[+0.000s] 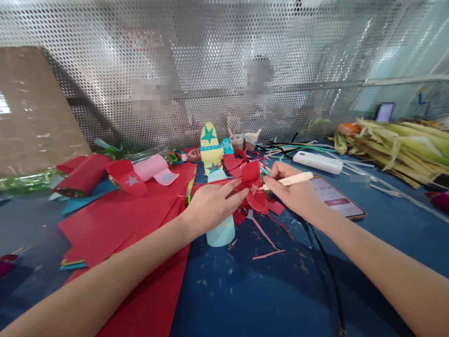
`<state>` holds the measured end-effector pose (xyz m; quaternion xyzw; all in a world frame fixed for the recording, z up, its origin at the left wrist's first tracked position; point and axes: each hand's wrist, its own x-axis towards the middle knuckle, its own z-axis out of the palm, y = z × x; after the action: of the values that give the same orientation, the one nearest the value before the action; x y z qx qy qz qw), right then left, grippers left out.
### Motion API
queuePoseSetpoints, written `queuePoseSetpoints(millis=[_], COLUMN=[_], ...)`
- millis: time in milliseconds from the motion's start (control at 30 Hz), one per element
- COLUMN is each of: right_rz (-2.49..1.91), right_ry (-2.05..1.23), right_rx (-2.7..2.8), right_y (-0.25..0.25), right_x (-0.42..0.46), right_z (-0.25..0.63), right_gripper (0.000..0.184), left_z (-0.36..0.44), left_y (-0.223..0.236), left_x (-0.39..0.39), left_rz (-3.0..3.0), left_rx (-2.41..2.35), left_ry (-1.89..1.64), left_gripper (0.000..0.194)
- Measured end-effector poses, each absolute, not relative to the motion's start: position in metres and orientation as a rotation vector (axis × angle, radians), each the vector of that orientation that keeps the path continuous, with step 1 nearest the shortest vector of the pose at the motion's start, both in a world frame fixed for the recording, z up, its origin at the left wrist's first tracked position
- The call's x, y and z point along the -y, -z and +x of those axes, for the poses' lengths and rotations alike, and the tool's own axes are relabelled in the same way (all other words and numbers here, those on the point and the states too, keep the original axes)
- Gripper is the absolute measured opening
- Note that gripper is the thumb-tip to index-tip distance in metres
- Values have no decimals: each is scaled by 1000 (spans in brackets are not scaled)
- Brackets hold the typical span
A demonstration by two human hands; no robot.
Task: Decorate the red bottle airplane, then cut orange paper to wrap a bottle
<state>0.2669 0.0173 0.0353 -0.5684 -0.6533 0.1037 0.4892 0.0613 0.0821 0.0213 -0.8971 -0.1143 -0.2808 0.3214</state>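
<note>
My left hand [216,203] reaches in from the left, its fingers laid over a red paper piece [258,199] with a pale star and holding it steady. My right hand [286,185] is closed around a cream-white pen [296,179], its tip at the star on the red paper. Beneath my left hand lies a light blue paper piece [220,234]. Just behind stands a yellow paper shape [206,161] with green stars and a blue band. What lies under my left palm is mostly hidden.
Red paper sheets [115,224] cover the left of the blue table [245,290]. Red [82,175] and pink paper rolls [150,167] lie behind them. A phone [338,196], a white oblong device [317,161] and corn husks [396,140] are at right. A perforated metal screen [210,56] stands behind.
</note>
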Motion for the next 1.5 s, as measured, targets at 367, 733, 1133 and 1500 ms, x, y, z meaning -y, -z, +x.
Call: queuePoseSetpoints(millis=[367,733,1133,1500], right_rz=[-1401,-1384,-1386,-1380], right_ry=[-243,-244,-236,-230], right_rx=[1590,1586,1588,1593], right_y=[-38,-38,-37,-38], right_x=[-16,-17,-17,-16], right_z=[266,267,268,266], right_gripper=[22,22,22,23], left_z=[62,62,62,61], left_y=[-22,-22,-21,-21], left_x=[-82,-80,-82,-82], left_rz=[-2358,-2357,-2362,-2365], left_rx=[306,314,307,307], left_ry=[724,718,718,713], left_gripper=[23,22,23,24])
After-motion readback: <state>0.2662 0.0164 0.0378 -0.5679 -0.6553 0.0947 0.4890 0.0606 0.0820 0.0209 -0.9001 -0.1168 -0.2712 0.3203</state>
